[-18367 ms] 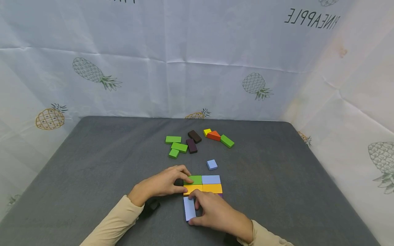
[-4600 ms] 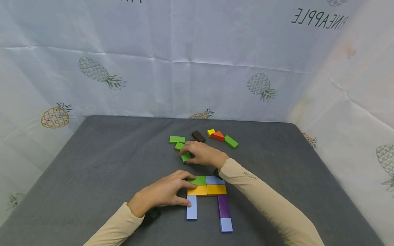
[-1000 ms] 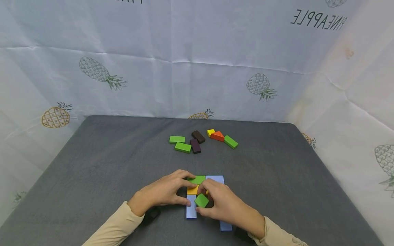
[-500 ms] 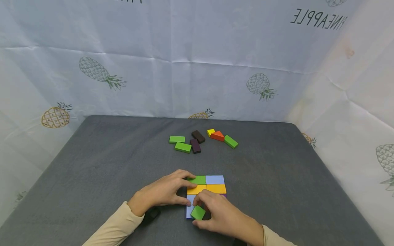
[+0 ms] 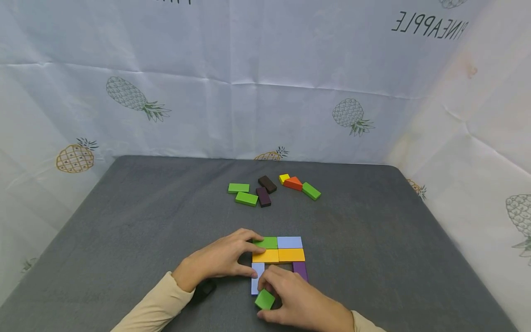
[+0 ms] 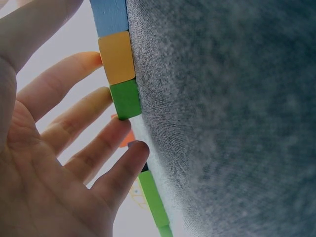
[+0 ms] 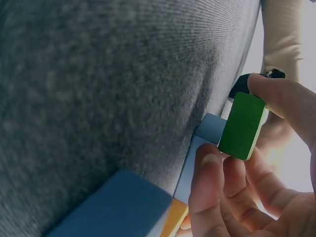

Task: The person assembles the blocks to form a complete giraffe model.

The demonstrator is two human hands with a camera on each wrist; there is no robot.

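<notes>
My right hand (image 5: 307,299) pinches a small green block (image 5: 264,299) between thumb and fingers. It is held just in front of the lower end of the left light blue block (image 5: 256,289); the right wrist view also shows this green block (image 7: 242,126) gripped. My left hand (image 5: 217,256) rests its fingertips on a flat block layout, fingers spread and loosely bent. A green block (image 5: 270,242) and a light blue block (image 5: 289,242) form its far row, with two yellow blocks (image 5: 292,255) below. A purple block (image 5: 300,271) runs down the right side, partly hidden by my right hand.
Loose blocks lie farther back on the grey cloth table (image 5: 166,207): two green blocks (image 5: 246,199), two dark blocks (image 5: 263,197), a yellow one (image 5: 284,179), an orange triangle (image 5: 293,183) and another green one (image 5: 311,191). A pineapple-print curtain (image 5: 257,120) hangs behind.
My right hand took the small green block from the back group and has brought it nearer me, past the left light blue block's end. My left hand has stayed put over the last seconds.
</notes>
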